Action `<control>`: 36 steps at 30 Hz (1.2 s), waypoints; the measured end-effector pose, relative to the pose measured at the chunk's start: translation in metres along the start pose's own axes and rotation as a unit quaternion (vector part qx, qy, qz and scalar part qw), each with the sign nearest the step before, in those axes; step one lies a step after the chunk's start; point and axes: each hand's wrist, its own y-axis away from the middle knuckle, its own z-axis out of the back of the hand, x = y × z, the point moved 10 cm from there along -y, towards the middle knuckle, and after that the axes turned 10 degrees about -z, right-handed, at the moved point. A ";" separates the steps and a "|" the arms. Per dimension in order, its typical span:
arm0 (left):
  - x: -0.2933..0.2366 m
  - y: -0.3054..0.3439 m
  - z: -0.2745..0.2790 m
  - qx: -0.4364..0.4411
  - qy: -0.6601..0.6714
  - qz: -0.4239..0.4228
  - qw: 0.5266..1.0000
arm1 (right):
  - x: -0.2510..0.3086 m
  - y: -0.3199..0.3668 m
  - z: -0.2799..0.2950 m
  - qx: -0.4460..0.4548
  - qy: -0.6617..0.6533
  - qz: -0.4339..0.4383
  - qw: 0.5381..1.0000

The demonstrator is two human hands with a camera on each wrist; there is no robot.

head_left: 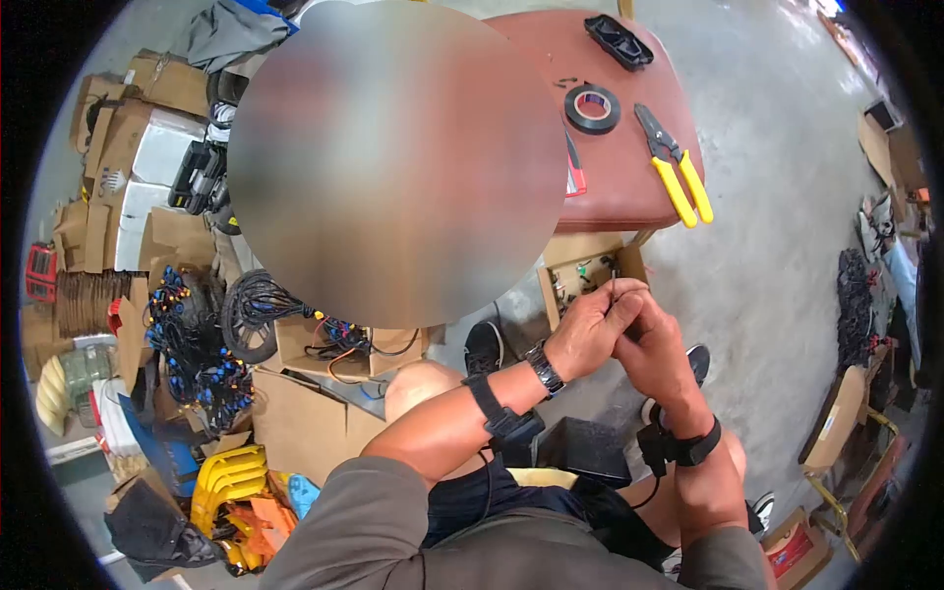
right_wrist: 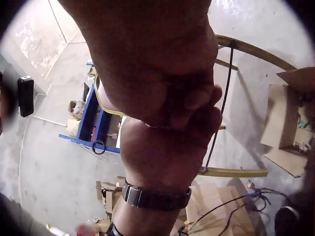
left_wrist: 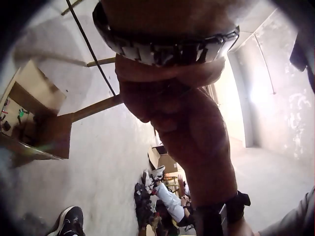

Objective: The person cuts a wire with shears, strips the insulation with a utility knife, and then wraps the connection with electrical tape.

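Observation:
Both hands meet in front of the body, over the floor just short of the stool. The left hand (head_left: 582,339) has its fingers curled, and its thumb meets the right hand. Curled in against it, the right hand (head_left: 657,356) brings its thumb and fingers to the same spot. A thin dark cord-like piece (head_left: 615,271) pokes up from between the fingertips; most of it is hidden by the hands, and I cannot tell its exact kind. In the wrist views the left hand (left_wrist: 165,105) and the right hand (right_wrist: 152,88) are dark and overlapping.
On the reddish padded stool (head_left: 629,187) lie yellow-handled wire strippers (head_left: 678,165), a roll of black tape (head_left: 592,108) and a black case (head_left: 619,41). Below stands an open cardboard box (head_left: 590,244) of small parts. Cable bundles (head_left: 197,344) and cartons crowd the left. A blurred disc hides the upper middle.

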 end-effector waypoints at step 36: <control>-0.049 0.020 0.076 -0.131 0.004 -0.082 0.988 | 0.010 -0.033 -0.036 0.011 -0.147 -0.018 0.989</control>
